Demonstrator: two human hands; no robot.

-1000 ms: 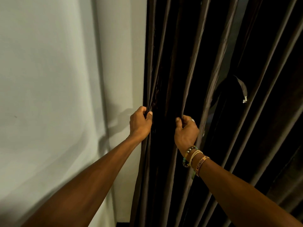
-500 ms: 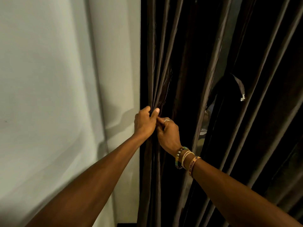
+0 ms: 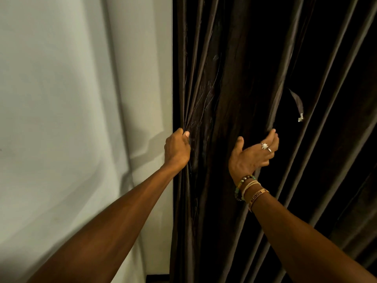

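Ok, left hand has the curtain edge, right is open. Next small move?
Probably close the right hand on the fold its fingertips touch and draw it toward the left hand, which grips the curtain edge bunched by the wall.

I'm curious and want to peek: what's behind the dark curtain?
Nothing behind shows: the curtain hangs closed beside the wall. The left hand grips its edge; whatever lies behind is covered.
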